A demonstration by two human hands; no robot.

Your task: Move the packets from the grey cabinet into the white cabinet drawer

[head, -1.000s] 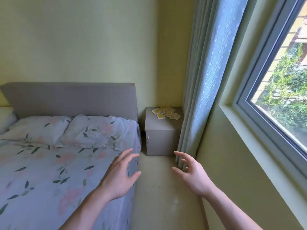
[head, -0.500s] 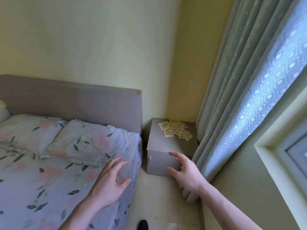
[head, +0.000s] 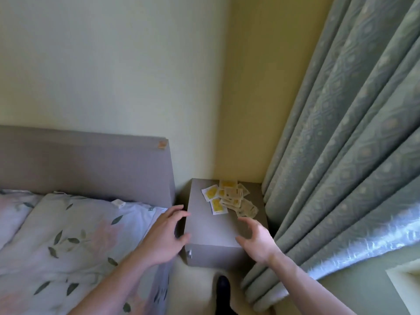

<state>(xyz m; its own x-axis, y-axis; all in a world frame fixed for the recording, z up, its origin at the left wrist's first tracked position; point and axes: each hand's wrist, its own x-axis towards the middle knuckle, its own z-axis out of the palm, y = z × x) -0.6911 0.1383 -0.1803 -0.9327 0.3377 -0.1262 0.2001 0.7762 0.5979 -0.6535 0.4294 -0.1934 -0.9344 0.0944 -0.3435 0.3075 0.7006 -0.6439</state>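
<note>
Several small yellow and white packets [head: 229, 198] lie in a loose pile on the back half of the grey cabinet [head: 211, 228], a low bedside cube in the room's corner. My left hand [head: 166, 237] hovers at the cabinet's left front edge, fingers spread and holding nothing. My right hand [head: 256, 239] hangs over the cabinet's right front corner, fingers loosely curved and empty, just short of the nearest packets. The white cabinet is out of view.
A bed with a floral cover [head: 68, 246] and grey headboard [head: 86, 164] fills the left. A patterned curtain [head: 341, 155] hangs against the cabinet's right side. A narrow strip of floor [head: 200, 283] with my dark shoe [head: 223, 289] runs between bed and curtain.
I have stepped closer to the cabinet. Both hands moved forward, from beside the bed and the cabinet's front to over its top front edge.
</note>
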